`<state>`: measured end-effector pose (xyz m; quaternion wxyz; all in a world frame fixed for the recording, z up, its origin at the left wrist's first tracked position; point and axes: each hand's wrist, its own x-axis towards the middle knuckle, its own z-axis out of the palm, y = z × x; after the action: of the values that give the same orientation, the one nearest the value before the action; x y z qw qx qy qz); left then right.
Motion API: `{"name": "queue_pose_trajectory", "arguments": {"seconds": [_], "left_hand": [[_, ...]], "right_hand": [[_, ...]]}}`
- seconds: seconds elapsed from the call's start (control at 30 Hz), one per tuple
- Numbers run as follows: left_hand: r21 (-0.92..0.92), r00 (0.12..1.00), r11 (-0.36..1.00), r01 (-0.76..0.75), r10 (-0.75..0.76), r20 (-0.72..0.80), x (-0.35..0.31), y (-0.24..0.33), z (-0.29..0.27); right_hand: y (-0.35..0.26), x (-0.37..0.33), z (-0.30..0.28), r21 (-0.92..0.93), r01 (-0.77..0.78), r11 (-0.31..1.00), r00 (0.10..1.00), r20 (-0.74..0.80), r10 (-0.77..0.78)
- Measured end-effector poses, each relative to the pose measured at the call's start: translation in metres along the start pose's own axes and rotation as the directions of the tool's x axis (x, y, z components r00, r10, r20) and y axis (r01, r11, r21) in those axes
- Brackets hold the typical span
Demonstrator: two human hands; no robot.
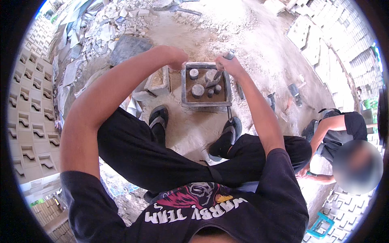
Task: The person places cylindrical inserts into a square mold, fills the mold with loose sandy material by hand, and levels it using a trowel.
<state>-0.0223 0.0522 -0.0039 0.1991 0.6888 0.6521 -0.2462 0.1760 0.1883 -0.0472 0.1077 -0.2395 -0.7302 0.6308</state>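
A square mould frame (184, 87) stands on the ground in front of my feet, with brown sandy material inside. Several upright cylinders rise from it, among them a pale wide one (197, 90) and a small dark one (217, 89). My right hand (228, 65) is closed round the handle of a trowel (214, 82), whose dark blade reaches down between the cylinders. At the frame's far left corner, my left hand (177, 59) has its fingers curled; what they hold, if anything, is hidden. A metal rod-like handle (229, 114) sticks out at the near right corner.
Left of the mould sits a pale box-like block (159, 83); beyond it lie a dark flat sheet (129, 49) and broken rubble (109, 30). My sandalled feet flank the near side. A person (344, 133) crouches at right. Stacked blocks (30, 109) line the left.
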Motion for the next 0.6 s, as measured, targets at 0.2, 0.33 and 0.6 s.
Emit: {"name": "queue_pose_trajectory", "arguments": {"seconds": [0.2, 0.33, 0.6], "left_hand": [[-0.036, 0.996, 0.998, -0.049, 0.046, -0.07, 0.003, 0.005, -0.01], [0.044, 1.0, 0.999, -0.009, 0.01, -0.021, 0.008, 0.004, 0.001], [-0.046, 0.996, 0.998, -0.049, 0.045, -0.079, 0.0, -0.008, 0.001]], "right_hand": [[0.022, 0.002, -0.014, 0.149, 0.055, 0.987, 0.969, -0.245, -0.017], [0.026, -0.002, 0.007, 0.075, 0.12, 0.99, 0.93, -0.358, -0.086], [-0.004, -0.001, 0.033, -0.094, 0.064, 0.994, 0.903, -0.417, -0.098]]}}
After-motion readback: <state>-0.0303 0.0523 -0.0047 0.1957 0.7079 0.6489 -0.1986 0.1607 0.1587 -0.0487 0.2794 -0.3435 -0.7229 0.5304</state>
